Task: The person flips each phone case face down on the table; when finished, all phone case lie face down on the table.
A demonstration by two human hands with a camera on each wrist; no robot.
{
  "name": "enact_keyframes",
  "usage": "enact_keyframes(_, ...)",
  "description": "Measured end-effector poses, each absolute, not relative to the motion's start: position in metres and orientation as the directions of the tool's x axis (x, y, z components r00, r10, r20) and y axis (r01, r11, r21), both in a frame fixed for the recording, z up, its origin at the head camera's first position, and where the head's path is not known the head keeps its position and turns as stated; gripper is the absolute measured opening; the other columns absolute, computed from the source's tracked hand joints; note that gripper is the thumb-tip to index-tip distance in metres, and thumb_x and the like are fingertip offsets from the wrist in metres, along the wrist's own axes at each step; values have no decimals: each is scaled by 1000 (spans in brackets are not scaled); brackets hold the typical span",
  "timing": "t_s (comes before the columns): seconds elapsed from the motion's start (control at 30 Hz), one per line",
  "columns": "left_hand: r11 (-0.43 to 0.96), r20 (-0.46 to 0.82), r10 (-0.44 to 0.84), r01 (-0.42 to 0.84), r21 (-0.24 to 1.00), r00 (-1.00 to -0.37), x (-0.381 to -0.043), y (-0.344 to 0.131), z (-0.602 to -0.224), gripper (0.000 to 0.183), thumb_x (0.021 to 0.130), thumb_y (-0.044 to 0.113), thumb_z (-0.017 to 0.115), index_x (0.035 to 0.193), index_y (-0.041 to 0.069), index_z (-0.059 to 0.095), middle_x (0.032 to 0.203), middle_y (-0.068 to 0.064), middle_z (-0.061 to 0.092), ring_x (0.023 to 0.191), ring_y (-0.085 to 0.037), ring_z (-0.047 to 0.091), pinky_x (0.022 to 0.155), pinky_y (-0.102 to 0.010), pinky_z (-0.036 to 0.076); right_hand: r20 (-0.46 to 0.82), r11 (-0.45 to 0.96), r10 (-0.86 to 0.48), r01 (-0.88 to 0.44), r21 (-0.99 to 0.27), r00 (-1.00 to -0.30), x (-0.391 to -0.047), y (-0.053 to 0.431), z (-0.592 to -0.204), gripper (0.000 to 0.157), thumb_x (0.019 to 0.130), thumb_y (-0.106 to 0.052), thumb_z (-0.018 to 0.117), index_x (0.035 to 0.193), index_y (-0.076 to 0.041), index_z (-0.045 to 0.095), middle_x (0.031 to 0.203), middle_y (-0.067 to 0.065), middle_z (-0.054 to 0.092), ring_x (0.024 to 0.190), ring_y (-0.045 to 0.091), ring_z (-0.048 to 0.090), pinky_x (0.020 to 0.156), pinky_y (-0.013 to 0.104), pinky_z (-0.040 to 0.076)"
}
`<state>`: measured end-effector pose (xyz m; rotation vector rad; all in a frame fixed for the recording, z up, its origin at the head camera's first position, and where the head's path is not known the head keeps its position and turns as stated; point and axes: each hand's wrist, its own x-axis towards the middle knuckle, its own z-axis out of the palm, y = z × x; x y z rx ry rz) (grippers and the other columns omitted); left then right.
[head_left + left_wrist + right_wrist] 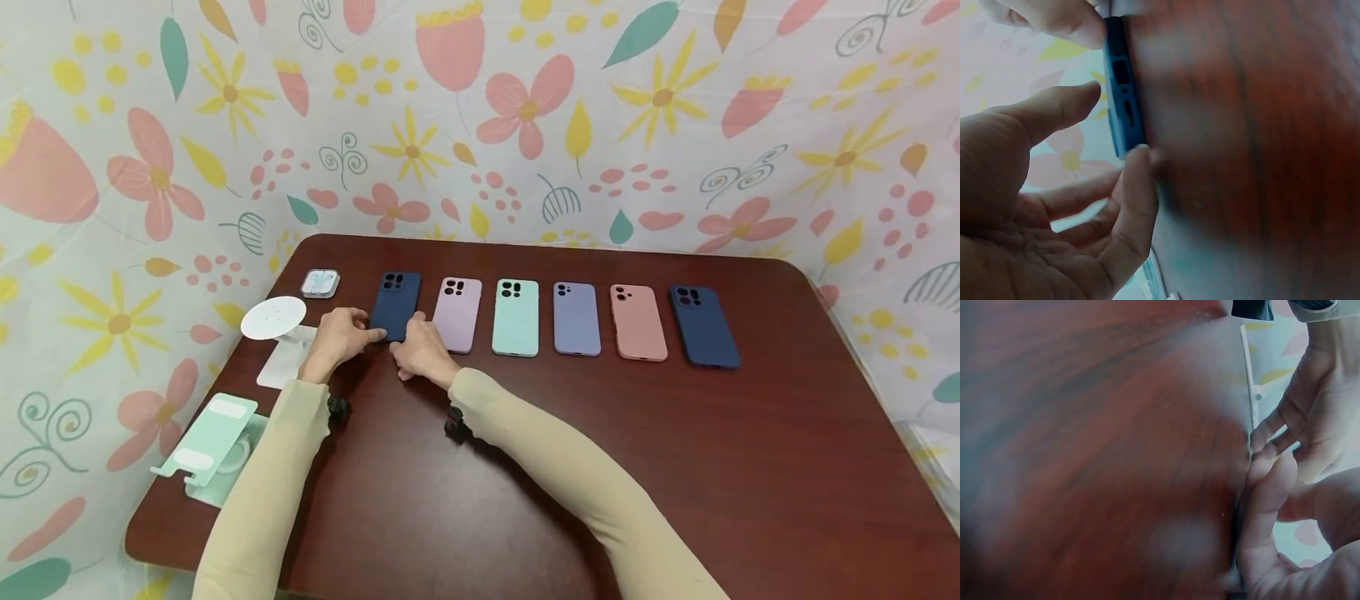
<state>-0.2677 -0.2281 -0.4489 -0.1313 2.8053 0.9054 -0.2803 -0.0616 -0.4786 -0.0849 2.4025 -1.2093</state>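
Note:
A dark blue phone case (pixel 396 302) lies back up at the left end of a row, its camera cutouts at the far end. At its near left corner is my left hand (pixel 341 335), thumb along the edge. In the left wrist view, a fingertip of the left hand (pixel 1085 206) touches one corner of the phone case (pixel 1124 94), whose port openings face the camera. My right hand (pixel 422 348) grips the near right corner. In the right wrist view, the right hand (pixel 1272 537) has curled fingers and largely hides the case.
To the right lie lilac (pixel 457 315), mint (pixel 516 318), periwinkle (pixel 577 318), pink (pixel 639 322) and dark blue (pixel 705 326) phone cases. A small clear box (pixel 321 283), a white round-topped stand (pixel 273 317) and a green phone stand (pixel 213 437) stand along the table's left side.

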Motion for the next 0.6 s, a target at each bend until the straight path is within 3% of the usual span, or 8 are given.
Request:
enact_keyframes(0.23, 823, -49, -29, -52, 566, -998, -263, -214, -443, 64, 105, 35, 71, 153, -5, 56, 132, -30, 67, 121, -45, 64, 105, -59, 55, -179, 493, -271, 23, -870, -946, -256, -31, -453, 67, 108, -17, 67, 163, 3, 36, 78, 10, 74, 50, 16, 70, 56, 28, 62)
enact_keyframes(0.47, 798, 103, -26, 41, 601, -994, -255, -199, -440, 59, 104, 35, 73, 150, -1, 61, 131, -26, 66, 119, -43, 66, 100, -59, 56, -39, 488, -275, -104, -867, -961, -239, 3, -438, 50, 108, -16, 67, 151, 4, 53, 91, 16, 74, 51, 13, 68, 55, 28, 61)
enact_keyframes(0.6, 774, 168, -13, 97, 626, -986, -256, -192, -437, 59, 105, 36, 73, 151, 2, 60, 136, -24, 64, 123, -42, 66, 100, -59, 57, 54, 542, -248, -185, -820, -967, -241, 23, -431, 46, 106, -16, 68, 147, 3, 58, 88, 14, 80, 59, 16, 73, 71, 33, 65)
